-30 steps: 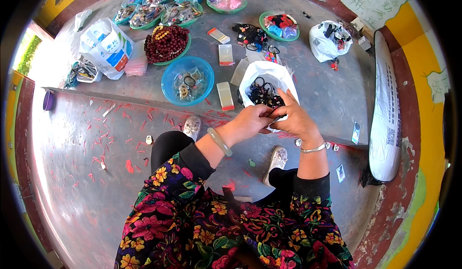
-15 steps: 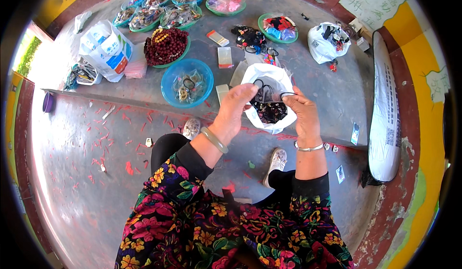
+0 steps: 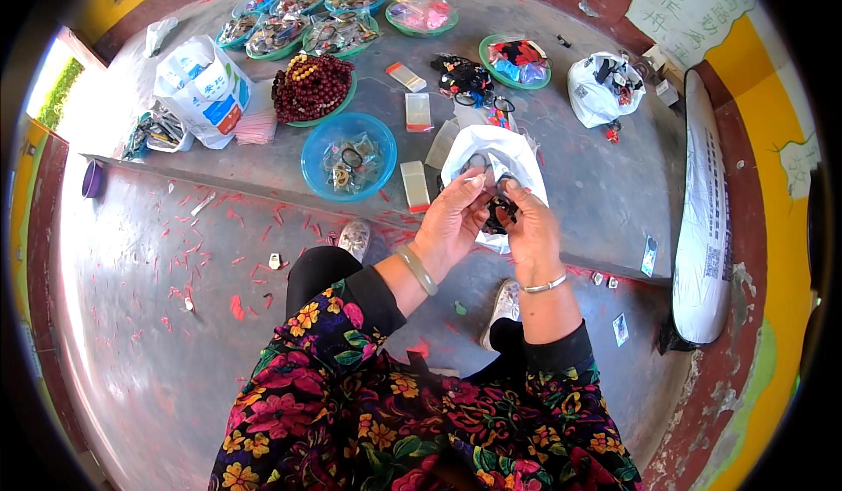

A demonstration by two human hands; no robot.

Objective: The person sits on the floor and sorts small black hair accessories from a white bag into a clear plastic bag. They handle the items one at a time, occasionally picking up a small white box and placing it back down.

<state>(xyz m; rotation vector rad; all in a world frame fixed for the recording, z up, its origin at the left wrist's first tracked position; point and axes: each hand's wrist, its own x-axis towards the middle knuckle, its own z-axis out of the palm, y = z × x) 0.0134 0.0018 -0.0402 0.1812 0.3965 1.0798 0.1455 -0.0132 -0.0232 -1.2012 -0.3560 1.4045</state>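
Over the mouth of a white plastic bag [image 3: 531, 153], my two hands are close together, fingers bent and tips pinched. My left hand [image 3: 452, 215] comes from the left and my right hand [image 3: 532, 228] from the right. Something dark and partly see-through shows between their fingertips, too small and covered to name. Inside the bag lie black pieces [image 3: 502, 215], some shaped like loops, partly hidden by my fingers. To the left stands a blue plastic basin [image 3: 311, 179] with small clear packets in it, one around a black ring.
On the raised step are clear boxes [image 3: 417, 112], a basin of dark red beads [image 3: 311, 92], several basins of packets [image 3: 338, 33], a pile of black cloth pieces [image 3: 462, 77] and white bags [image 3: 605, 92]. A long white sack [image 3: 702, 219] leans at the right wall. Red scraps litter the floor.
My hands have come together over the bag; before, they were apart, with black loops at the fingertips of each. The view has shifted slightly, so the scene sits a little further right and lower.
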